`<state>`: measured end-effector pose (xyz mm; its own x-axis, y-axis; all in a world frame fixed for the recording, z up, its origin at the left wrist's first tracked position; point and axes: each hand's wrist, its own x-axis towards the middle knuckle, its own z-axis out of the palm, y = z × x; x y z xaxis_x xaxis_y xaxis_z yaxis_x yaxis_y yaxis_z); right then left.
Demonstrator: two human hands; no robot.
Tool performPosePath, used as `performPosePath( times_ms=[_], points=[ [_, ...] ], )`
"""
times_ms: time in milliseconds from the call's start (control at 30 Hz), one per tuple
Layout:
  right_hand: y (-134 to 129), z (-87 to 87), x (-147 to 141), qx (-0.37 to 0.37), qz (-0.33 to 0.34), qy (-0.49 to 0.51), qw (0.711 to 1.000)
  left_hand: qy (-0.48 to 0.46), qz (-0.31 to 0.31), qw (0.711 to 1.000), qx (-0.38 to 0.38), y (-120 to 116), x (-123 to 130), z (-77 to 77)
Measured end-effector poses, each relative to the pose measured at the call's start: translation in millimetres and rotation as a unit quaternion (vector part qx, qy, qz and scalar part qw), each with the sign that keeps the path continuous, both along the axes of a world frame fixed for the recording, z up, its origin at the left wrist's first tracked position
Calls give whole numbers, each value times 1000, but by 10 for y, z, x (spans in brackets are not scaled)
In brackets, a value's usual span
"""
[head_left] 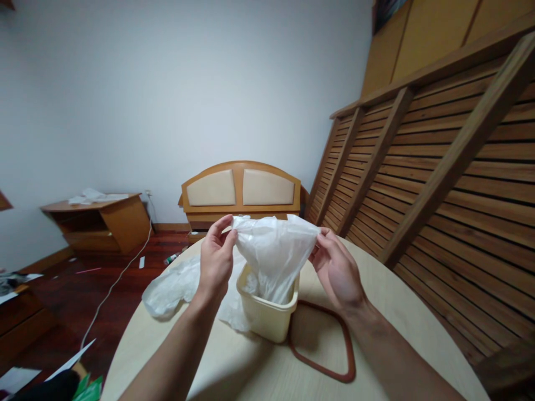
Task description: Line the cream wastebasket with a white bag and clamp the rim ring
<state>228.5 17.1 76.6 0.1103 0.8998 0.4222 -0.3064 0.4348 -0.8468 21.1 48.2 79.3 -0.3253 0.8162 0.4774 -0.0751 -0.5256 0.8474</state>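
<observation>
A translucent white plastic bag [273, 250] is stretched between my two hands, its lower part hanging down inside a cream plastic bin [267, 320]. My left hand [217, 256] pinches the bag's upper left corner between thumb and fingers. At the upper right corner, my right hand [338, 270] grips the bag the same way. A brown rounded-square ring [351, 356] lies flat on the table to the right of the bin, close to its base. More crumpled white plastic [167, 292] spreads over the table left of the bin, partly behind my left forearm.
Everything stands on a round pale wooden table [234, 376]. Beyond it is a wooden headboard [240, 184] against the wall. Slatted wooden panels [451, 184] lean along the right. A low desk [100, 223], a white cable [119, 278] and scattered papers are on the left.
</observation>
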Motion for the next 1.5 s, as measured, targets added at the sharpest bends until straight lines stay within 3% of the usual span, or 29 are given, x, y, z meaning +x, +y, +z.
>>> performPosePath(
  times_ms=[233, 400, 467, 533, 633, 733, 833, 967, 1067, 1167, 1267, 1367, 1433, 1500],
  points=[
    [-18, 100, 148, 66, -67, 68, 993, -120, 58, 991, 10, 158, -116, -28],
    [-149, 196, 185, 64, 85, 90, 990, -119, -15, 990, -70, 153, -100, 3],
    [-172, 197, 178, 54, 136, 43, 988, -60, -31, 994, -86, 108, -86, 28],
    [-160, 178, 172, 37, 159, -31, 986, 48, 6, 997, -65, 36, -71, 57],
    [-123, 142, 174, -2, 137, -169, 976, 251, 72, 965, -14, -117, -45, 91],
    [-122, 99, 194, -48, 123, -303, 944, 411, 32, 911, -16, -275, -35, 89],
    [-146, 32, 228, -88, 159, -410, 894, 506, -29, 860, -55, -373, -57, 65],
    [-163, -22, 263, -60, 196, -442, 873, 518, -98, 846, -76, -370, -94, 65],
    [-150, 31, 291, -28, 129, -447, 885, 451, -78, 887, -55, -297, -117, 102],
    [-67, 116, 385, -14, -2, -400, 916, 364, -24, 931, -17, -231, -173, 149],
    [106, 117, 598, 29, -148, -345, 926, 380, 62, 923, -21, -220, -264, 179],
    [297, -18, 865, 69, -289, -406, 864, 490, 169, 851, -90, -224, -351, 162],
    [384, -141, 984, 69, -296, -496, 814, 539, 198, 811, -109, -201, -382, 130],
    [422, -233, 1000, 66, -271, -562, 779, 542, 203, 813, -66, -166, -378, 103]
  ],
)
